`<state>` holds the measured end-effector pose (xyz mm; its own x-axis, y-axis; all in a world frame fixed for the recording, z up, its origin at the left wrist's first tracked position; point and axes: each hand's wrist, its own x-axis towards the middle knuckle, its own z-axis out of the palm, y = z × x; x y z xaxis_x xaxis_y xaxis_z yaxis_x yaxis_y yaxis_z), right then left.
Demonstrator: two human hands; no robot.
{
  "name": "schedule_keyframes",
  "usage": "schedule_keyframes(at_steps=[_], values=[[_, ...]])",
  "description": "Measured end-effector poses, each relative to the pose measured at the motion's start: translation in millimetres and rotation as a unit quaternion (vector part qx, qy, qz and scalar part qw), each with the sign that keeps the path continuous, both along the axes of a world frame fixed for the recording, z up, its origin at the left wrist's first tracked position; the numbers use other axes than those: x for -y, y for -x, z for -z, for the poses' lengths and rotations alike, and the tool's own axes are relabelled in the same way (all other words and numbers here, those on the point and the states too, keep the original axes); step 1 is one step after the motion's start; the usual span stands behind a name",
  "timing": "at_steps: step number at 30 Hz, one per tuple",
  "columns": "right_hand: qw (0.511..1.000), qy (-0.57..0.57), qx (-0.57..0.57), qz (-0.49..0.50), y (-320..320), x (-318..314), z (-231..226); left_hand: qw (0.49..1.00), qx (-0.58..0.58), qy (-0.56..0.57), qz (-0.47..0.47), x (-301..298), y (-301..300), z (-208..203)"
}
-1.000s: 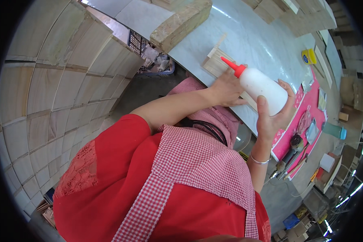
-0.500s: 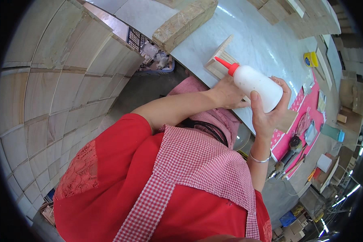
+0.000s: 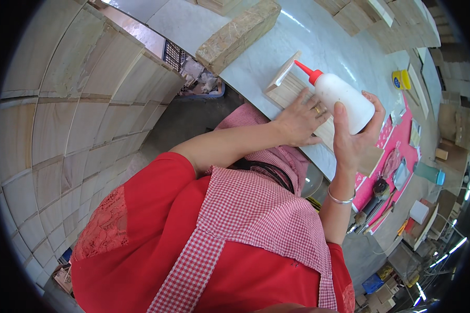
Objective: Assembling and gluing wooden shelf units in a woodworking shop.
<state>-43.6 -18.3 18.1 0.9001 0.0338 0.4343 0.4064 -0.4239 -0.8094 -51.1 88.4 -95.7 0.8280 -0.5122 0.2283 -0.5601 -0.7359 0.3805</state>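
Note:
My right hand (image 3: 356,143) is wrapped around a white squeeze glue bottle (image 3: 344,101). The bottle is tilted, and its red pointed nozzle (image 3: 308,71) aims to the upper left, over a pale wooden piece (image 3: 287,93) on the table. At the far end of that piece a narrow upright strip (image 3: 285,69) stands, with a white line along its inner side. My left hand (image 3: 299,122) lies on the wooden piece with the fingers spread, steadying it close to the table edge. Whether the nozzle tip touches the strip, I cannot tell.
Long wooden blocks (image 3: 238,35) lie on the pale table (image 3: 245,70). Stacked boards (image 3: 83,68) rise on the left, beside a blue crate (image 3: 198,96) of scraps. To the right are a yellow tub (image 3: 400,79), a pink sheet (image 3: 386,175) with tools, and a teal bottle (image 3: 428,172).
The glue bottle and my right hand have shifted slightly right and up. My left hand has spread flat on the wooden piece, and a white line now shows along the strip.

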Motion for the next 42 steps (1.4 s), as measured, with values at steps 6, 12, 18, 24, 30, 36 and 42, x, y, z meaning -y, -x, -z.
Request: schedule_keyframes(at_steps=[6, 12, 18, 24, 30, 36, 42], values=[[1.0, -0.016, -0.008, 0.025, -11.8, -4.2, 0.6, 1.0, -0.007, -0.013, 0.003, 0.7, 2.0, 0.6], [0.993, -0.093, -0.021, 0.066, -14.4, 6.5, 6.0, 1.0, 0.014, 0.017, 0.006, 5.8, 0.3, 9.2], [0.979, -0.147, -0.041, 0.136, 24.7, 69.6, -30.5, 0.995, 0.011, -0.077, 0.061, -20.8, -20.1, 5.0], [0.964, -0.086, 0.008, 0.25, 95.7, 164.6, -36.7, 0.993, 0.043, -0.084, 0.065, -49.1, -40.5, 5.1], [0.963, -0.012, -0.043, 0.265, 148.1, 196.7, -22.4, 0.992, 0.045, -0.09, 0.074, -48.1, -39.1, 4.2], [0.971, -0.001, -0.044, 0.237, 150.9, 190.6, -18.6, 0.992, 0.043, -0.096, 0.075, -47.4, -39.2, 3.3], [0.973, 0.009, -0.031, 0.23, 140.5, 192.8, -17.6, 0.991, 0.023, -0.106, 0.079, -46.7, -39.7, -3.5]])
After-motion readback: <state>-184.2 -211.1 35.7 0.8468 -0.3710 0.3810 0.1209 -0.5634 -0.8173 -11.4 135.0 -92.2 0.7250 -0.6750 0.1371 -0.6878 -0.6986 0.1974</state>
